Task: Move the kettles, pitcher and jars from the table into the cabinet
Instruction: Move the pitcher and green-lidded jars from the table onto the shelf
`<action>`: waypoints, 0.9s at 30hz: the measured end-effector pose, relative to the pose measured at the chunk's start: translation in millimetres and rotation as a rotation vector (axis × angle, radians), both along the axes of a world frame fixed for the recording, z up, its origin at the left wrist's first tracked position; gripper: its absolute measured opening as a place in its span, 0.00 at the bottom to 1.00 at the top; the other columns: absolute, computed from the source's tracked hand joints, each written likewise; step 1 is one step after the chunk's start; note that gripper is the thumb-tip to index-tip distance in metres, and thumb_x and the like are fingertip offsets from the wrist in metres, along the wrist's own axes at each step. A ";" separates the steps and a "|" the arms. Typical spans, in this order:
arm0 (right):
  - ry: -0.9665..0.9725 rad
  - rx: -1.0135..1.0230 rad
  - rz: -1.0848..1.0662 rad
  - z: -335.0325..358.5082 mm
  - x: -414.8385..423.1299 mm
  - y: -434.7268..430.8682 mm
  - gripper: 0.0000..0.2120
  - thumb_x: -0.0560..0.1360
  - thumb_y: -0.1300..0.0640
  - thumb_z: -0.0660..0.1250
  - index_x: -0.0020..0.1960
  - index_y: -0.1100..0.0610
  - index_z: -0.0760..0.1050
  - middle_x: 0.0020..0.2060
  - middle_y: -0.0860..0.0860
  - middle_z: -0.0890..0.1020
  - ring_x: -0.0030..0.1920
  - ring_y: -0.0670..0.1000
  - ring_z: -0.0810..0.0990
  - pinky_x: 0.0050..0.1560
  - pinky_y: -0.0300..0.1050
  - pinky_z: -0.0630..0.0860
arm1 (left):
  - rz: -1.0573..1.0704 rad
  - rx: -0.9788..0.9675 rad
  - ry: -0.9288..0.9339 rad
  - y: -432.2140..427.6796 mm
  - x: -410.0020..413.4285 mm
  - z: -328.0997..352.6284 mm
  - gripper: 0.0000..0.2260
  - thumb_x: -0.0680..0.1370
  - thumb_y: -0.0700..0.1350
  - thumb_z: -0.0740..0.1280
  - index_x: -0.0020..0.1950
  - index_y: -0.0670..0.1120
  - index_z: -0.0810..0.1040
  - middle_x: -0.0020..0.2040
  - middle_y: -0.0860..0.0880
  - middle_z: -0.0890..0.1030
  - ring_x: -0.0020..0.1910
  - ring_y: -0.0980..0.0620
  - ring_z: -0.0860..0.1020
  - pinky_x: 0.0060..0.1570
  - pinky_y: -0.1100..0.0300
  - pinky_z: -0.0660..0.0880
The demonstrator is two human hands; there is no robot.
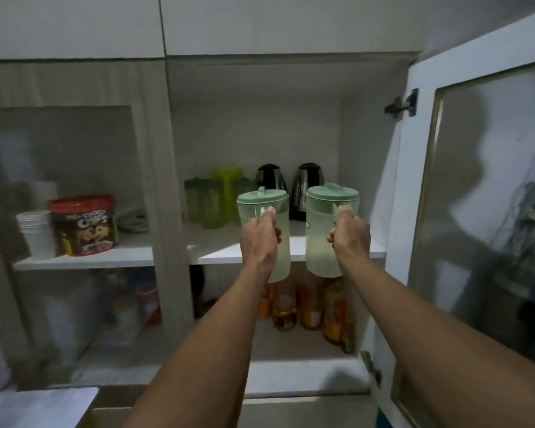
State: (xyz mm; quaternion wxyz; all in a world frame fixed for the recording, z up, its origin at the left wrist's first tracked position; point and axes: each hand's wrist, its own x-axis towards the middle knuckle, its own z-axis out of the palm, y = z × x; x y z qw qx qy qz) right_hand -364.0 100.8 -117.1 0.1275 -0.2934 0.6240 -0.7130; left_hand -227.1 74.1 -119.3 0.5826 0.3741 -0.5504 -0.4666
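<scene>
Two bare forearms are extended from the lower edge toward an open cabinet. Left hand [258,239]: clamped on the handle of the left pitcher [271,233], pale green, lidded, upright. Right hand [350,234]: clamped on the handle of the right pitcher [322,233], same make, upright. Both pitchers are held side by side, apart, in front of the edge of the upper shelf [217,253], not set down.

Behind them, at the back of that shelf, two black-and-steel kettles are stood: the left kettle [271,177] and the right kettle [308,183], each partly hidden by a pitcher. Further left on the shelf a group of green tumblers [210,200] is kept; the count cannot be told.

Lower shelf: several bottles [309,307] with amber contents, partly hidden by the forearms.

Left compartment, seen through a frosted door: one red-lidded cereal tub [84,225] and one stack of white cups [36,231] just beside it.

Right side: one glazed cabinet door [420,180], swung open, with a dark hinge [402,105] at its top.
</scene>
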 end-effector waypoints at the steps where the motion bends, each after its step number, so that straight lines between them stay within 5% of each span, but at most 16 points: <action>1: 0.007 0.006 -0.012 0.3 -18.6 -9.9 0.22 0.80 0.42 0.52 0.45 0.58 0.75 0.42 0.58 0.80 0.44 0.59 0.80 0.49 0.59 0.77 | -0.004 -0.002 0.002 -10.2 -16.6 -0.1 0.15 0.82 0.54 0.60 0.44 0.45 0.76 0.41 0.46 0.77 0.39 0.49 0.74 0.41 0.54 0.71; 6: 0.016 0.036 -0.028 -9.4 -88.1 -61.8 0.20 0.82 0.46 0.52 0.41 0.58 0.72 0.37 0.57 0.77 0.37 0.57 0.77 0.39 0.50 0.71 | 0.013 0.005 -0.034 -71.2 -78.9 -6.6 0.15 0.82 0.54 0.60 0.43 0.44 0.75 0.40 0.45 0.76 0.39 0.49 0.73 0.40 0.54 0.70; 10: 0.026 0.053 -0.044 -21.8 -123.0 -113.5 0.22 0.83 0.45 0.51 0.45 0.60 0.75 0.40 0.59 0.79 0.42 0.59 0.80 0.42 0.53 0.74 | -0.003 0.016 -0.073 -129.6 -112.8 -22.1 0.19 0.82 0.55 0.59 0.49 0.40 0.77 0.42 0.45 0.76 0.41 0.49 0.74 0.41 0.55 0.71; 13: 0.092 0.130 -0.076 -26.8 -145.2 -149.3 0.25 0.84 0.46 0.50 0.52 0.64 0.77 0.45 0.59 0.81 0.41 0.56 0.77 0.34 0.44 0.63 | -0.026 0.036 -0.070 -178.7 -137.7 -29.6 0.17 0.81 0.56 0.60 0.48 0.44 0.76 0.44 0.45 0.77 0.43 0.49 0.75 0.43 0.53 0.72; 17: 0.097 0.207 -0.119 -21.7 -175.2 -213.7 0.26 0.83 0.47 0.50 0.58 0.67 0.77 0.55 0.64 0.82 0.55 0.63 0.80 0.49 0.49 0.71 | -0.063 0.071 -0.051 -249.4 -170.7 -28.2 0.15 0.80 0.57 0.62 0.41 0.48 0.74 0.40 0.46 0.76 0.39 0.48 0.74 0.41 0.54 0.70; 20: 0.068 0.204 -0.151 -19.0 -195.7 -264.0 0.24 0.82 0.49 0.52 0.53 0.68 0.78 0.54 0.67 0.82 0.55 0.66 0.80 0.56 0.55 0.76 | -0.074 0.101 -0.071 -296.3 -190.8 -25.9 0.17 0.80 0.56 0.62 0.38 0.45 0.74 0.37 0.45 0.76 0.36 0.47 0.73 0.39 0.56 0.69; 22: 0.049 0.199 -0.168 -18.8 -207.7 -291.2 0.21 0.81 0.53 0.54 0.53 0.67 0.78 0.54 0.68 0.82 0.53 0.66 0.81 0.54 0.56 0.77 | -0.077 0.119 -0.083 -329.0 -204.5 -24.0 0.22 0.76 0.57 0.62 0.47 0.37 0.79 0.42 0.37 0.80 0.41 0.40 0.79 0.44 0.51 0.75; 25: 0.015 0.174 -0.146 -15.9 -222.3 -326.5 0.20 0.83 0.55 0.54 0.56 0.70 0.77 0.54 0.66 0.81 0.51 0.62 0.80 0.50 0.50 0.74 | -0.111 0.129 -0.043 -376.8 -226.9 -28.3 0.39 0.64 0.62 0.61 0.62 0.32 0.73 0.61 0.29 0.76 0.58 0.29 0.76 0.59 0.36 0.74; 27: 0.004 0.163 -0.122 -14.4 -231.6 -348.2 0.24 0.82 0.51 0.53 0.56 0.70 0.77 0.54 0.66 0.82 0.54 0.64 0.81 0.56 0.52 0.77 | -0.116 0.128 -0.044 -397.5 -238.4 -30.5 0.40 0.62 0.62 0.60 0.63 0.32 0.72 0.58 0.29 0.77 0.56 0.28 0.77 0.56 0.36 0.74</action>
